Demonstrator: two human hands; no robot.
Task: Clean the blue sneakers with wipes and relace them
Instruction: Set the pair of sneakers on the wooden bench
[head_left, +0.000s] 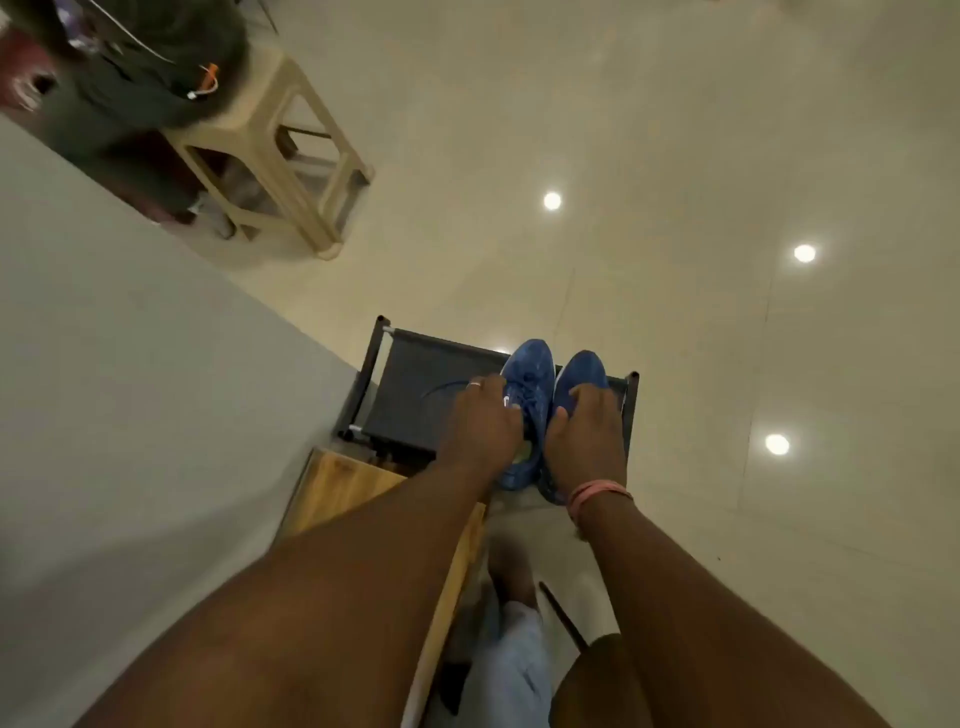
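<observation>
Both bare forearms reach forward and down from the camera, and the blue sneakers sit right under the hands, so neither hand is nearer than the other: each has its own shoe. Going from the left, a pale wall (130, 364) fills that side; at its far end a beige plastic stool (291, 171) stands on the tiled floor (675, 156) beside a dark-clothed person (130, 67). Nearer, a wooden surface (343, 493) lies beneath the left forearm, and beyond it is a low black rack (431, 395) whose top carries the shoes. A loose dark lace (441, 387) loops across the rack top just left of the left hand (483, 421), whose ringed fingers curl over the left sneaker (530, 374) at its laces. The right hand (587, 421), a pink band at its wrist, grips the right sneaker (582, 374) over its upper. The shoes lie side by side, touching or nearly so, long axes pointing away from the person, toes outward and heels toward the wrists. No wipes are in view, and nothing blocks the hands; I judge lifting the pair toward the body would be unobstructed.
</observation>
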